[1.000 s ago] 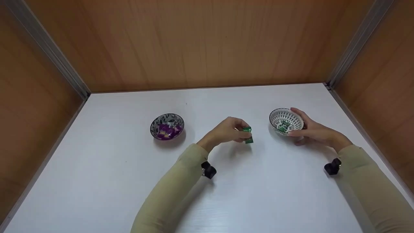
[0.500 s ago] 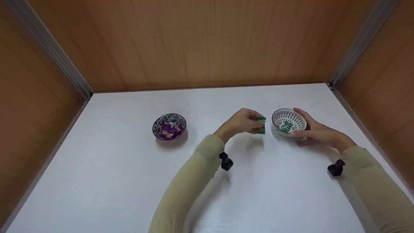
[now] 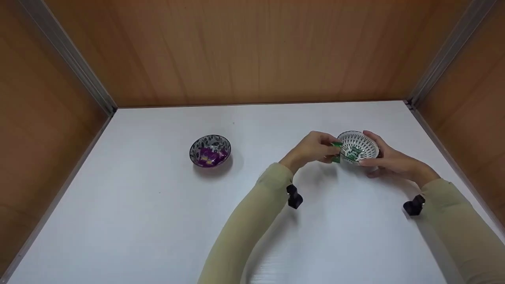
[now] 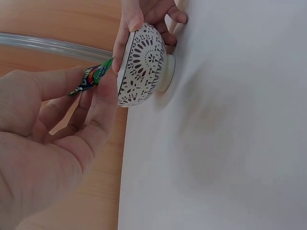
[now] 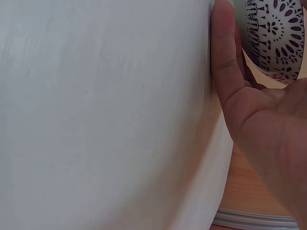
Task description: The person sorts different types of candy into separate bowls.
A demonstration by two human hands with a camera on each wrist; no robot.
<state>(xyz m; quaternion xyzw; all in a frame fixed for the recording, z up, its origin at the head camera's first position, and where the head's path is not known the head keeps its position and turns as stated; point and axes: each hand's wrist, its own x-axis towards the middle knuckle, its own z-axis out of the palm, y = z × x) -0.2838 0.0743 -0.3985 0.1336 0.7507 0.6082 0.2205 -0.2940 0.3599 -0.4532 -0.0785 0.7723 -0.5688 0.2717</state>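
Between thumb and fingers, my left hand (image 3: 311,149) pinches a small green-wrapped candy (image 4: 94,76). It is held at the left rim of a white patterned bowl (image 3: 362,142), in which more green wrappers (image 3: 352,154) lie. My right hand (image 3: 394,161) grips that bowl from its right side, thumb at the near rim and fingers around the far side. In the left wrist view the bowl's footed base shows close to the tabletop. Whether the foot touches the table I cannot tell. In the right wrist view only part of the bowl's patterned outside shows.
A dark-patterned bowl (image 3: 215,142) stands left of centre on the white table (image 3: 138,209), holding several purple wrapped pieces (image 3: 209,157). Wooden panels (image 3: 252,51) with metal corner strips close off the back and both sides.
My left hand has carried the green-wrapped candy rightward from the middle of the table to the white bowl's rim. The right hand keeps its grip on the bowl. The view has shifted slightly.
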